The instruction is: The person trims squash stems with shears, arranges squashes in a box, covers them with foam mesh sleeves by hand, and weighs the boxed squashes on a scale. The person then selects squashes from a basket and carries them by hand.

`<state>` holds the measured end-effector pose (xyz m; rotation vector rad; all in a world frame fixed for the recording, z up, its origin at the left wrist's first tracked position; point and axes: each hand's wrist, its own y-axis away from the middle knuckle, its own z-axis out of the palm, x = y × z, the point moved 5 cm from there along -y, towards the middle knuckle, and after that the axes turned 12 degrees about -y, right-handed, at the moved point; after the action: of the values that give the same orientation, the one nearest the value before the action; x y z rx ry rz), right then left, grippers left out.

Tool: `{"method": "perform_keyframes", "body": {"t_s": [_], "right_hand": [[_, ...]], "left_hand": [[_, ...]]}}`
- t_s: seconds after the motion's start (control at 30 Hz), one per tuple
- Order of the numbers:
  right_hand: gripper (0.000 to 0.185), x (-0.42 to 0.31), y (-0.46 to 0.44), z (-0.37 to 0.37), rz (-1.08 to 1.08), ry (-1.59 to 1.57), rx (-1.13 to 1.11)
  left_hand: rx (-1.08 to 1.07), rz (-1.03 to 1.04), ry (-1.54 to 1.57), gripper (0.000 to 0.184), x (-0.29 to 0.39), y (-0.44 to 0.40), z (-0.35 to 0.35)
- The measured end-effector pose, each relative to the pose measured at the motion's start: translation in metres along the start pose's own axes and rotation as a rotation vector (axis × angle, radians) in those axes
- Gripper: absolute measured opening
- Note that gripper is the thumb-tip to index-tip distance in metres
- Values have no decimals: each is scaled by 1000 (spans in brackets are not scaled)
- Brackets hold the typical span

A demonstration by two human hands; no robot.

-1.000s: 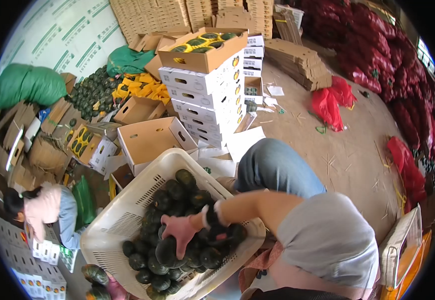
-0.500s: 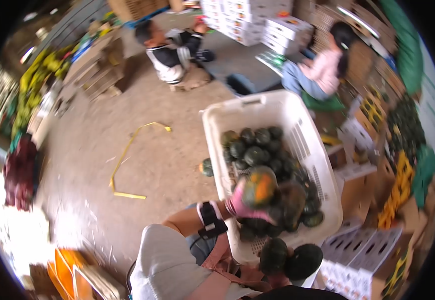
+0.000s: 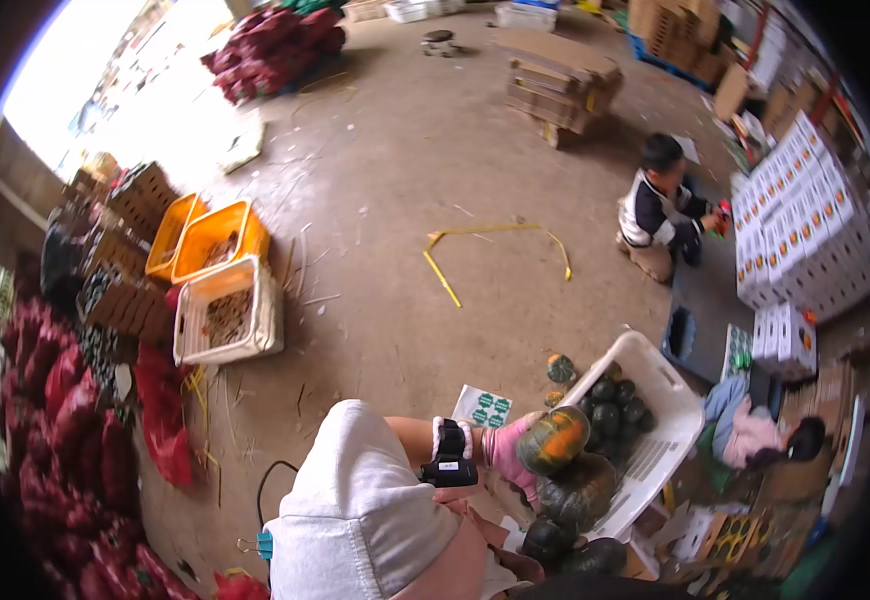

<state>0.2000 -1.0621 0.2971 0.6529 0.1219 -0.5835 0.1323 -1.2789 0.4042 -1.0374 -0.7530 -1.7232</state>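
My left hand (image 3: 508,458), in a pink glove with a black band at the wrist, holds a green-and-orange squash (image 3: 553,440) and a large dark squash (image 3: 577,490) beside it. Two dark squashes, one (image 3: 548,540) next to the other (image 3: 598,556), are at the lower edge. Only a sliver of my right hand (image 3: 581,542) shows between them, closed round them. Just beyond, a white crate (image 3: 667,425) holds several dark squashes (image 3: 610,410). Part of the crate is hidden behind the held squashes.
Squashes (image 3: 560,368) and a green-printed sheet (image 3: 483,406) lie near the crate. A person (image 3: 660,212) crouches at the right; another person (image 3: 750,432) sits below. White boxes (image 3: 805,235) are stacked at the right. Yellow and white crates (image 3: 230,312) and red sacks (image 3: 65,430) stand left.
The view has swung left. My right hand has come out of the crate and grips two dark squashes. My left hand still holds its two squashes, now beside the crate's near end.
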Motion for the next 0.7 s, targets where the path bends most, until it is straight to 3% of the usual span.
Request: {"method": "perform_keyframes", "body": {"t_s": [0.07, 0.17, 0.2, 0.3, 0.37, 0.53, 0.63, 0.67, 0.7], "right_hand": [[72, -9, -4, 30, 120, 90, -38], [73, -12, -19, 70, 273, 196, -92], [73, -13, -27, 86, 320, 229, -107], [74, -16, -74, 146, 430, 338, -189], [74, -18, -106, 190, 493, 392, -248], [76, -1, -181, 289, 640, 493, -417], [76, 17, -218, 337, 725, 514, -517], [77, 26, -227, 352, 740, 522, -539], [77, 35, -236, 365, 760, 527, -565]], "left_hand": [[141, 307, -237, 91, 9, 24, -21], [416, 382, -640, 94, 56, 69, -35], [477, 503, -838, 95, 72, 82, -39], [578, 456, -373, 92, 121, 122, -64], [665, 351, -442, 84, 156, 153, -83], [925, 430, -962, 73, 204, 228, -143], [1004, 356, -905, 75, 206, 261, -170], [1036, 341, -770, 77, 207, 273, -176], [874, 442, -293, 74, 195, 273, -188]]}}
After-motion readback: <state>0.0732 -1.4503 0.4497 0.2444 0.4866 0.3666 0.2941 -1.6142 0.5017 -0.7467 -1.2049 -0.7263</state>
